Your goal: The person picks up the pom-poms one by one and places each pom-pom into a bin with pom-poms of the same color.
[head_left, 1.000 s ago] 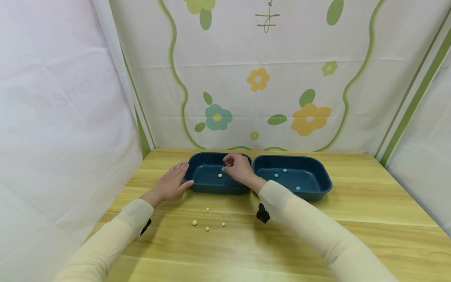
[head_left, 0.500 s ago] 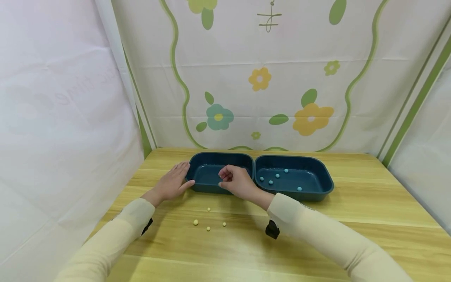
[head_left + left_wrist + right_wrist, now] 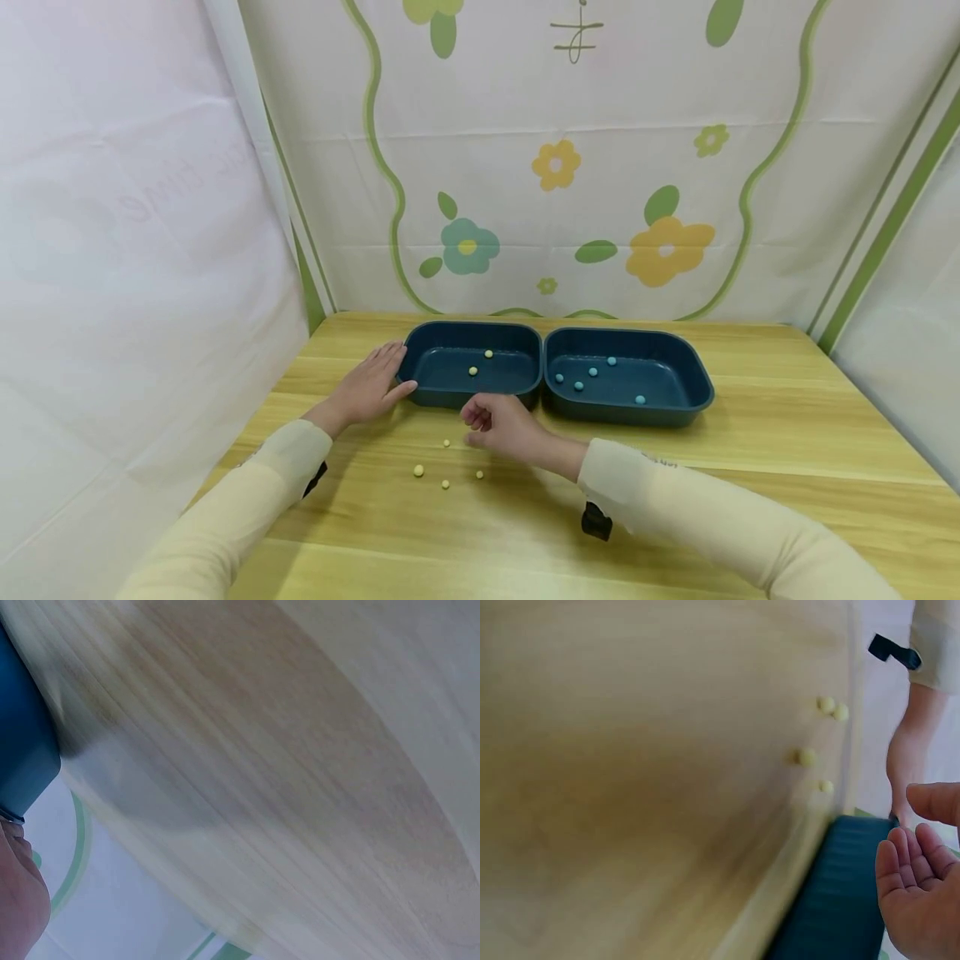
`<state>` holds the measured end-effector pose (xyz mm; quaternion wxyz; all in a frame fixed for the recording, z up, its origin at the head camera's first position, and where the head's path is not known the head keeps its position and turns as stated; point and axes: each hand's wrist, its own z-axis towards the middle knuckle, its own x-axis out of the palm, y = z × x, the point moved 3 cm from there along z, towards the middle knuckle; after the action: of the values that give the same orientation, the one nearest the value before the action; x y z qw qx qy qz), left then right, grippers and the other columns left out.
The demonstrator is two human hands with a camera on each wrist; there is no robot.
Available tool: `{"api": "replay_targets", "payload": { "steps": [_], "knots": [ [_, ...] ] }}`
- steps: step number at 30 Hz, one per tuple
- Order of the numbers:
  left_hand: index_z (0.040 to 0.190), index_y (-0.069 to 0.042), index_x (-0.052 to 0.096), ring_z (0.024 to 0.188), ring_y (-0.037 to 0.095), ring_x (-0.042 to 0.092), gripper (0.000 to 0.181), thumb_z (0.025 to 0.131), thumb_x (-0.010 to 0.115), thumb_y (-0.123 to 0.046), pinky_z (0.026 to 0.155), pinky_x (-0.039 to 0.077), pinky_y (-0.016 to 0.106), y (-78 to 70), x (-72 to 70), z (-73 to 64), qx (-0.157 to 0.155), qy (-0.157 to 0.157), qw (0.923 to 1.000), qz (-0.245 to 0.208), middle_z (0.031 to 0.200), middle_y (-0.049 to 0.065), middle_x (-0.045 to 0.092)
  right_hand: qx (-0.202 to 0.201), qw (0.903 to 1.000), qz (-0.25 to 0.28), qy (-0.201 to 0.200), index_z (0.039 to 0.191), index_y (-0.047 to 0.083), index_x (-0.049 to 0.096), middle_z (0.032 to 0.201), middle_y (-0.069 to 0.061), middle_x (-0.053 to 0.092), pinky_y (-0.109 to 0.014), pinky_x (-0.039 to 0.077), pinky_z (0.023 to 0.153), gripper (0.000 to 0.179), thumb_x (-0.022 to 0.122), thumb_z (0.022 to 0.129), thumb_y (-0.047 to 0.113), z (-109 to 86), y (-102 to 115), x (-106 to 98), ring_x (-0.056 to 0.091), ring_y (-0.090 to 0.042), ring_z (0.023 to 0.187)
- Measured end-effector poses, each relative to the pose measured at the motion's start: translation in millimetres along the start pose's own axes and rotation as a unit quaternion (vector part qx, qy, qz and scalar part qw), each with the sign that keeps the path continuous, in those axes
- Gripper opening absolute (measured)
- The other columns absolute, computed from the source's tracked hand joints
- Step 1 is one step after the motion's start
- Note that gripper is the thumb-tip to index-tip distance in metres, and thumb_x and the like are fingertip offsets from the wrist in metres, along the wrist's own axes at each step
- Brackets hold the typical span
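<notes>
My left hand rests with straight fingers on the left end of the left dark blue tray, thumb at its front rim. Two small pale yellow balls lie inside that tray. My right hand is just in front of the tray, over the table, fingers loosely bent. In the right wrist view its thumb stands apart from the fingers, with nothing between them. Several more yellow balls lie on the table close by, nearest to the right hand. The left wrist view catches only part of the left hand beside the tray.
A second dark blue tray stands right beside the first and holds several small blue balls. Both trays are near the back edge of the wooden table. Behind it hangs a white curtain with printed flowers; more fabric covers both sides.
My right hand has let go of a yellow ball inside the left tray, where two now lie. It has drawn back toward me over the table. The left hand stays in place.
</notes>
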<state>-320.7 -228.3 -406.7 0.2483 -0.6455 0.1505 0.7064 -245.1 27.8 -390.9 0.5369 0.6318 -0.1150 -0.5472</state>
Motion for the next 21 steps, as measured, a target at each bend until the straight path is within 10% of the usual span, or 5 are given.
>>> {"api": "replay_targets", "payload": {
  "steps": [21],
  "knots": [
    [0.150,0.009,0.021,0.145,0.036,0.014,0.077,0.103,0.038,-0.050,0.117,0.011,0.046,-0.6,-0.4,-0.7,0.004,-0.003,1.0000,-0.003,0.156,0.025,0.020,-0.008,0.9985,-0.018,0.051,0.093,0.002,0.066,0.082,-0.004,0.063,-0.023,0.049,0.069,0.020,0.078,0.078,-0.001,-21.6,-17,20,0.056,-0.016,0.076]
  ]
}}
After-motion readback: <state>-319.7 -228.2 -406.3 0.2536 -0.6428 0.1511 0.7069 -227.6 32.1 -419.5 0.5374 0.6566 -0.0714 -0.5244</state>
